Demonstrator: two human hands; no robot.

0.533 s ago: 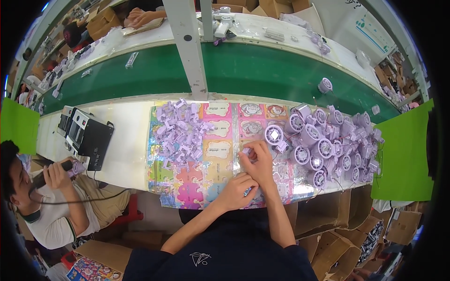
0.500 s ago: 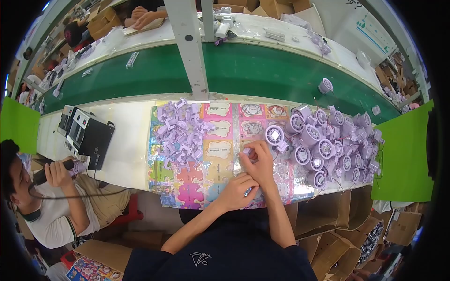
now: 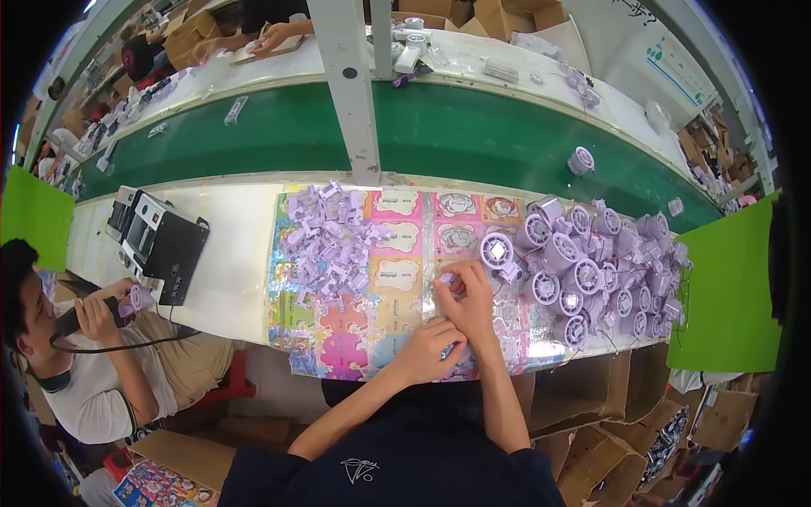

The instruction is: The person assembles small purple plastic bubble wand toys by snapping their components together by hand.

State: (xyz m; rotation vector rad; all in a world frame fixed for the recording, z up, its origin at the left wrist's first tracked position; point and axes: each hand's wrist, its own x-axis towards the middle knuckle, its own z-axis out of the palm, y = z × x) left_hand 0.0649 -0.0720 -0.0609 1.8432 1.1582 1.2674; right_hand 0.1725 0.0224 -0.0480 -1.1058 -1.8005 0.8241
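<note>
My right hand (image 3: pixel 470 297) is closed in a pinch over the patterned sheet (image 3: pixel 397 314). Between its fingertips shows a small lilac plastic part (image 3: pixel 446 279). Just below it, my left hand (image 3: pixel 429 348) is curled shut against the right wrist. A bluish spot shows between its thumb and fingers, but what it holds cannot be made out. Right beside my right hand stands a round lilac fan head (image 3: pixel 496 250) with a pale square on its centre. A heap of small lilac plastic brackets (image 3: pixel 325 241) lies on the sheet to the left.
Many lilac fan heads with thin wires (image 3: pixel 583 275) are piled at the right. At the left stand black-and-silver machines (image 3: pixel 160 241); beside them a co-worker (image 3: pixel 101 363) holds a black tool and a lilac part. Beyond the table runs a green conveyor belt (image 3: pixel 481 127) behind a metal post (image 3: pixel 345 93).
My hands keep almost the same pose. The co-worker's lilac part has turned and shows its round face. Across the belt, another person's hands have moved apart.
</note>
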